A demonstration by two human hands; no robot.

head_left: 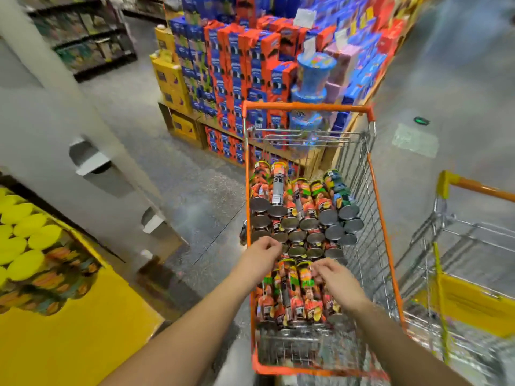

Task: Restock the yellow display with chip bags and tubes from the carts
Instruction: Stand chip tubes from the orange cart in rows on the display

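Over the orange cart [383,218], both hands reach into stacked tubes [295,227]. Left hand [263,250] hovers with fingers curled near the tube ends; blur hides whether its grip holds anything. Right hand [335,280] seems to curl its grip around a tube top. Yellow display [55,330] stands at the lower left, a second cart [473,246] at the right.

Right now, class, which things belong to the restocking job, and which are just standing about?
Job: orange cart; chip tubes; yellow display; left hand; right hand.

Standing about: stacked biscuit boxes; white pillar; second cart.
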